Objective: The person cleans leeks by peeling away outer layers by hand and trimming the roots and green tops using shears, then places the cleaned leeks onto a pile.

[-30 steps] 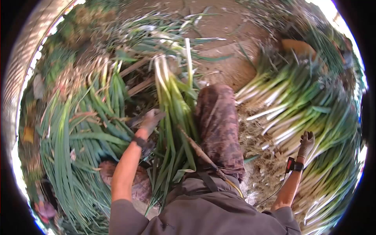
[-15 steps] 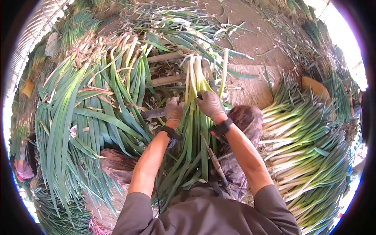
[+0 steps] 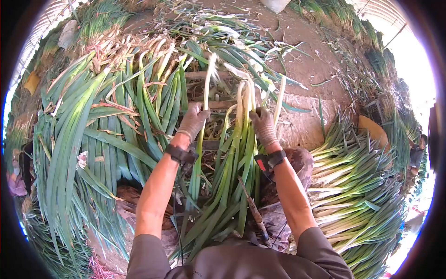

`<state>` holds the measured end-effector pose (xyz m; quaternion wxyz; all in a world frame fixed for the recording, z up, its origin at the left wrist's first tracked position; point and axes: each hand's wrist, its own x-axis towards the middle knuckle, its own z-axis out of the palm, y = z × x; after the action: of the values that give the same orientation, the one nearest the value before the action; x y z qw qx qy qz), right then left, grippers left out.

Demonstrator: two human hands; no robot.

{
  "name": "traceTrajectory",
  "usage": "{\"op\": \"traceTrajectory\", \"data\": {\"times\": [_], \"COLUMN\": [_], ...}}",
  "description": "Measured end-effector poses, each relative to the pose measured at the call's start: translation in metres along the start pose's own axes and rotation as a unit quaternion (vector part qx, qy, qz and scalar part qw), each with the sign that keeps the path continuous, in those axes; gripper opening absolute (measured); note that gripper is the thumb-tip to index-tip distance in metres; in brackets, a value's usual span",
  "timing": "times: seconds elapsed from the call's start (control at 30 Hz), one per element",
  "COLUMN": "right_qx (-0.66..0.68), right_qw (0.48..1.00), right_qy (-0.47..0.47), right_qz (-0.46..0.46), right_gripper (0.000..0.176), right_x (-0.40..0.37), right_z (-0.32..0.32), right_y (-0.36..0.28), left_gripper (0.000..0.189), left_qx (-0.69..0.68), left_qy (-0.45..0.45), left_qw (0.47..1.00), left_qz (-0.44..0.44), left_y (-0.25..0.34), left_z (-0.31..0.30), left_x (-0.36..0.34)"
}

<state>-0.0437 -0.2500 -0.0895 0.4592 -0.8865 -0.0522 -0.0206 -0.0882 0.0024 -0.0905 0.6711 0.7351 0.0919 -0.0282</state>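
My left hand (image 3: 193, 122), in a grey glove, is closed round a single long green onion (image 3: 206, 88), its root end up and its leaves hanging down. My right hand (image 3: 263, 124), gloved too, has its fingers closed on a pale stalk at the edge of a loose bunch of green onions (image 3: 235, 135). That bunch slants down between my knees, white ends away from me. One more pale stalk (image 3: 280, 100) stands out just right of my right hand. A slim tool with a wooden handle (image 3: 255, 216) lies over my right thigh.
At left is a big heap of untrimmed green onions (image 3: 107, 135) with dry roots. Cleaner ones (image 3: 348, 195) lie in a long row at right. Peeled leaves (image 3: 223, 30) litter the ground ahead. Wooden slats (image 3: 213, 105) and a flat board (image 3: 302, 118) lie before me.
My hands have moved apart. The left one has gone left and up with a single green onion away from the bunch; the right one has shifted slightly right.
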Motion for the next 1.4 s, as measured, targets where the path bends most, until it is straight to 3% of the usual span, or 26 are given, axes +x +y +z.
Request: {"op": "traceTrajectory", "data": {"times": [0.03, 0.1, 0.17, 0.23, 0.3, 0.33, 0.43, 0.57, 0.6, 0.7, 0.73, 0.77, 0.83, 0.93, 0.97, 1.0, 1.07, 1.17, 1.2, 1.23, 1.27, 1.3, 1.33, 1.37, 1.4], "right_qx": [0.003, 0.150, 0.302, 0.265, 0.267, 0.165, 0.242, 0.214, 0.208, 0.241, 0.275, 0.246, 0.226, 0.231, 0.178, 0.181, 0.147, 0.120, 0.140, 0.138, 0.135, 0.133, 0.158, 0.180, 0.199], "right_qw": [0.998, 0.981, 0.932, 0.951, 0.958, 0.981, 0.964, 0.968, 0.963, 0.951, 0.942, 0.959, 0.955, 0.959, 0.972, 0.971, 0.975, 0.974, 0.976, 0.975, 0.974, 0.973, 0.958, 0.956, 0.954], "right_qy": [-0.055, -0.116, -0.115, -0.078, -0.078, -0.084, -0.080, -0.121, -0.149, -0.181, -0.164, -0.140, -0.176, -0.156, -0.143, -0.145, -0.156, -0.171, -0.154, -0.162, -0.170, -0.176, -0.205, -0.205, -0.205], "right_qz": [0.037, 0.045, 0.163, 0.140, 0.071, 0.049, 0.076, 0.056, 0.083, 0.075, 0.099, 0.034, 0.074, 0.058, 0.049, 0.057, 0.061, 0.083, 0.066, 0.068, 0.071, 0.075, 0.126, 0.109, 0.091], "right_gripper": [0.031, 0.030, 0.027, 0.028, 0.031, 0.035, 0.031, 0.040, 0.057, 0.054, 0.048, 0.042, 0.033, 0.041, 0.039, 0.038, 0.037, 0.037, 0.036, 0.036, 0.035, 0.035, 0.033, 0.032, 0.032], "right_x": [-0.001, -0.020, -0.051, -0.067, -0.076, -0.077, -0.081, -0.052, -0.046, -0.047, -0.058, -0.054, -0.058, -0.065, -0.066, -0.071, -0.077, -0.083, -0.087, -0.089, -0.091, -0.092, -0.092, -0.101, -0.115], "right_z": [0.008, 0.042, 0.042, 0.046, 0.055, 0.050, 0.037, 0.033, 0.031, 0.036, 0.022, 0.049, 0.042, 0.038, 0.055, 0.054, 0.037, 0.015, 0.006, 0.002, -0.001, -0.005, -0.016, -0.010, -0.003], "right_y": [-0.003, 0.008, -0.030, -0.032, -0.028, -0.024, -0.022, -0.008, -0.006, 0.010, -0.022, 0.014, -0.001, -0.020, 0.003, 0.000, -0.022, -0.043, -0.056, -0.057, -0.056, -0.058, -0.072, -0.067, -0.058], "left_gripper": [0.027, 0.027, 0.027, 0.029, 0.030, 0.028, 0.028, 0.033, 0.044, 0.064, 0.075, 0.075, 0.065, 0.048, 0.032, 0.030, 0.025, 0.022, 0.024, 0.026, 0.029, 0.031, 0.031, 0.033, 0.033], "left_qx": [-0.016, 0.018, 0.090, 0.155, 0.086, 0.072, 0.106, 0.237, 0.225, 0.126, 0.101, 0.062, 0.036, -0.132, -0.142, -0.097, -0.274, -0.260, -0.080, 0.152, 0.318, 0.379, 0.529, 0.660, 0.703], "left_qy": [-0.007, -0.016, 0.026, 0.005, -0.034, -0.035, -0.071, -0.184, -0.162, -0.284, -0.239, -0.199, -0.190, -0.201, -0.231, -0.270, -0.238, -0.197, -0.255, -0.276, -0.258, -0.249, -0.248, -0.242, -0.193], "left_qw": [1.000, 0.998, 0.994, 0.986, 0.992, 0.992, 0.986, 0.952, 0.955, 0.948, 0.960, 0.974, 0.973, 0.958, 0.952, 0.958, 0.924, 0.933, 0.962, 0.946, 0.893, 0.880, 0.794, 0.682, 0.653], "left_qz": [0.004, 0.056, 0.054, 0.064, 0.090, 0.098, 0.104, 0.060, 0.107, -0.069, -0.108, -0.094, -0.124, -0.159, -0.145, -0.014, -0.120, -0.154, -0.057, 0.070, 0.184, 0.138, 0.167, 0.200, 0.205], "left_y": [0.017, 0.006, 0.011, -0.005, -0.014, -0.017, -0.013, -0.015, -0.012, 0.012, 0.026, 0.028, 0.006, 0.030, 0.022, 0.006, 0.011, 0.024, 0.029, 0.036, 0.043, 0.081, 0.087, 0.093, 0.089], "left_z": [0.001, 0.007, 0.024, 0.035, 0.050, 0.055, 0.061, 0.064, 0.066, 0.044, 0.038, 0.037, 0.038, 0.068, 0.069, 0.067, 0.067, 0.068, 0.063, 0.057, 0.052, 0.054, 0.057, 0.060, 0.057], "left_x": [-0.018, -0.037, -0.061, -0.071, -0.075, -0.078, -0.092, -0.086, -0.084, -0.054, -0.044, -0.029, 0.018, 0.054, 0.081, 0.109, 0.139, 0.172, 0.180, 0.187, 0.193, 0.170, 0.175, 0.180, 0.187]}}
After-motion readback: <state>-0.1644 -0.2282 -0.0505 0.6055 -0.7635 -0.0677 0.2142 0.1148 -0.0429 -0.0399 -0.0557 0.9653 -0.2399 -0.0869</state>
